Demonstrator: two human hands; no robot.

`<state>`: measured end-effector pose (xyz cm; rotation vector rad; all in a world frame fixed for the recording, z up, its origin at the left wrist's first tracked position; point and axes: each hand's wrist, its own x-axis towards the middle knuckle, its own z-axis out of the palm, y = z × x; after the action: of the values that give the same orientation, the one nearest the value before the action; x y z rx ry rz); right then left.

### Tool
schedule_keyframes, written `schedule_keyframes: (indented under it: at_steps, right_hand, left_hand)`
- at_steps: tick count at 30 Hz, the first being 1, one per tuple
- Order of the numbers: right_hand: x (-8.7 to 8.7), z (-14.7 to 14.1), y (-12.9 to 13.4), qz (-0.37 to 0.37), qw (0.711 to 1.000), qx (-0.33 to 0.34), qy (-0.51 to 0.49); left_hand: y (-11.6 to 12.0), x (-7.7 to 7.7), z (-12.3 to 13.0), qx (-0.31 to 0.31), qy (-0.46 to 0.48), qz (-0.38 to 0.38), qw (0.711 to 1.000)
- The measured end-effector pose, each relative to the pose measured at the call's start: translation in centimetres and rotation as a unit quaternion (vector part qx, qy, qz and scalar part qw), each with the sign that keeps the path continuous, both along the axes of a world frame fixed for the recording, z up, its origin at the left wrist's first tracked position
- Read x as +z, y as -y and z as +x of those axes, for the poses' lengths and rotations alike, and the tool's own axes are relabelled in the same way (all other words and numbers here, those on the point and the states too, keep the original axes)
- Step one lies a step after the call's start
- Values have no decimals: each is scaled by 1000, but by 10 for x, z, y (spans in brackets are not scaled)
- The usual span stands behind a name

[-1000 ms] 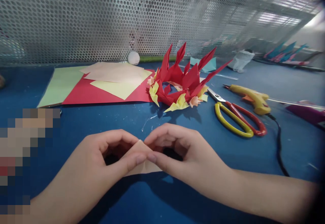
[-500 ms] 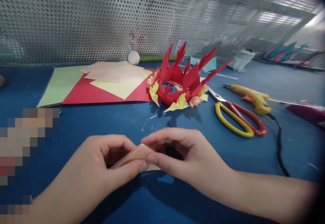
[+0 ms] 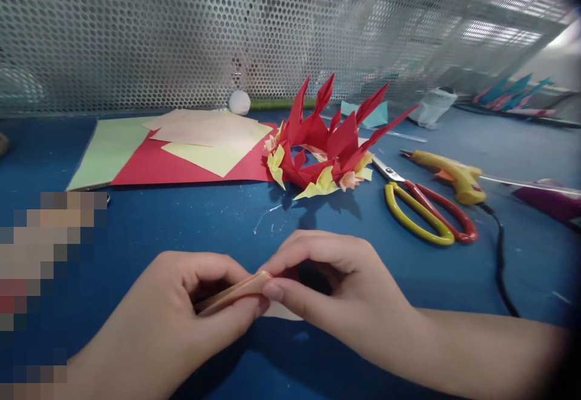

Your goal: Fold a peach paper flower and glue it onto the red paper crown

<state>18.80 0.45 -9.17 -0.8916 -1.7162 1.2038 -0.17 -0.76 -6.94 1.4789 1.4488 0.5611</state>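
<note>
Between my two hands, just above the blue table, is a peach-coloured folded paper (image 3: 236,291). My left hand (image 3: 200,303) is closed on its left part, thumb along the near side and fingers behind. With thumb and forefinger, my right hand (image 3: 327,279) pinches its right-hand tip. A paler flap of the paper shows below my right thumb. The far side of the folds is hidden behind my fingers. Beyond my hands stands a red paper crown (image 3: 313,152) with tall points and yellow and peach paper flowers around its base.
Red-and-yellow-handled scissors (image 3: 420,206) and a yellow glue gun (image 3: 447,173) with a black cord lie to the right. Sheets of green, red, yellow and peach paper (image 3: 204,127) lie at back left. A perforated metal screen (image 3: 181,37) stands behind. Something pixelated covers the left edge.
The folded paper has tipped so its broad face shows less and its tip sits lower and further right. Both hands have turned slightly with it, still gripping.
</note>
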Motion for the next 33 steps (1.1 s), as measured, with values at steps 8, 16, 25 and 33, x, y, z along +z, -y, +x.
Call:
schedule_keyframes:
  at_steps: [8, 16, 25, 33]
  right_hand:
    - [0, -3, 2, -134, 990, 5, -31]
    - [0, -2, 3, -263, 959, 33, -101]
    - [2, 0, 3, -187, 981, 19, 47]
    - [2, -1, 2, -172, 983, -5, 64]
  left_hand:
    - [-2, 4, 2, -49, 0, -86, 995]
    - [-2, -1, 0, -38, 92, -148, 984]
    - [-5, -14, -6, -16, 149, -178, 973]
    - [-8, -5, -4, -25, 102, -146, 984]
